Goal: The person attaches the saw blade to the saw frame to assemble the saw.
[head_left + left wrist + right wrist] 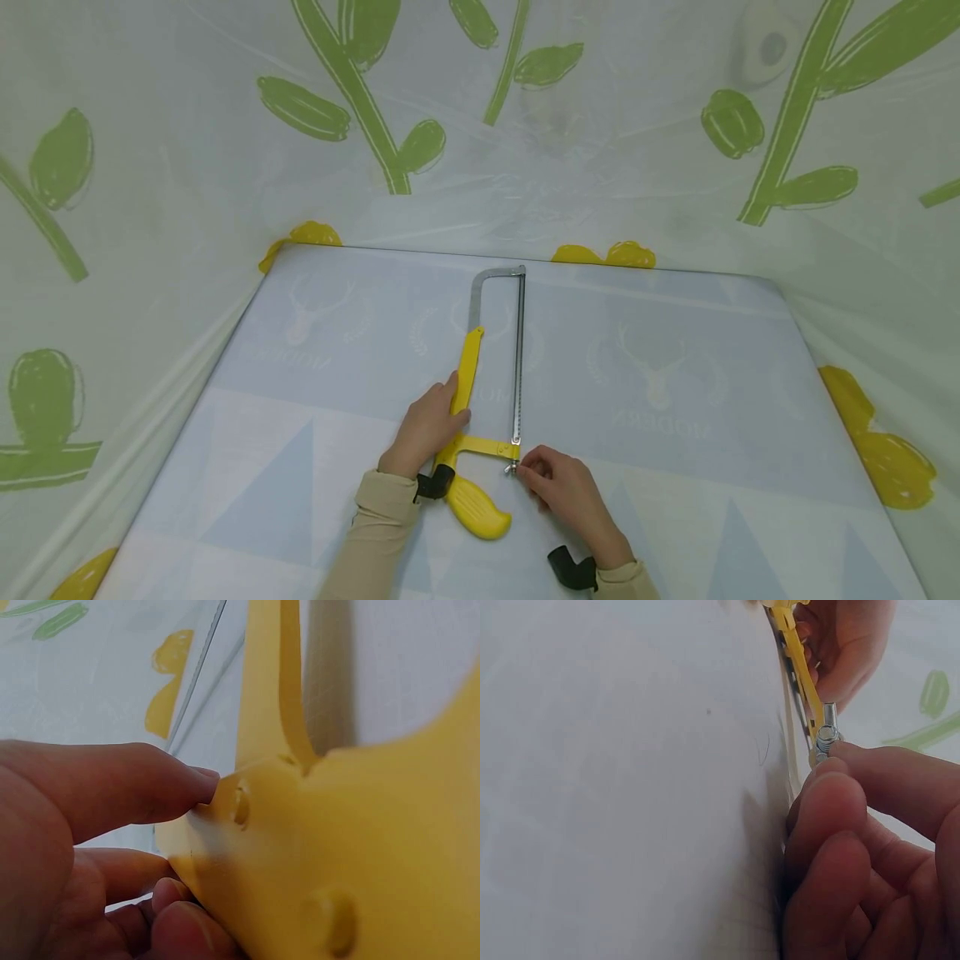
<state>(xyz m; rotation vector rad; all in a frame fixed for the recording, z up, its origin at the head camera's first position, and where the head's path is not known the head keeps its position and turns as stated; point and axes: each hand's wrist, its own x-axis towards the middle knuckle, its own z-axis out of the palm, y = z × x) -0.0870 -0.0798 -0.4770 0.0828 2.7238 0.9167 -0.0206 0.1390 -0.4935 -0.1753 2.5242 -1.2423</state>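
Note:
A hacksaw (468,360) with a yellow frame and handle (478,510) lies on the covered table, its grey bow at the far end. My left hand (426,429) grips the yellow frame above the handle; up close in the left wrist view, the thumb (142,780) presses on the frame's edge. Along the right side runs the thin blade (519,358). At the blade's near end sits a metal wing nut (827,735). Thumb and forefinger of my right hand (566,487) pinch it, with the other fingers curled below.
The table (262,467) has a pale cloth printed with triangles and deer heads. Behind and beside it hangs a whitish sheet (600,183) with green leaves and yellow flowers. Black wrist mounts (573,570) sit on both wrists.

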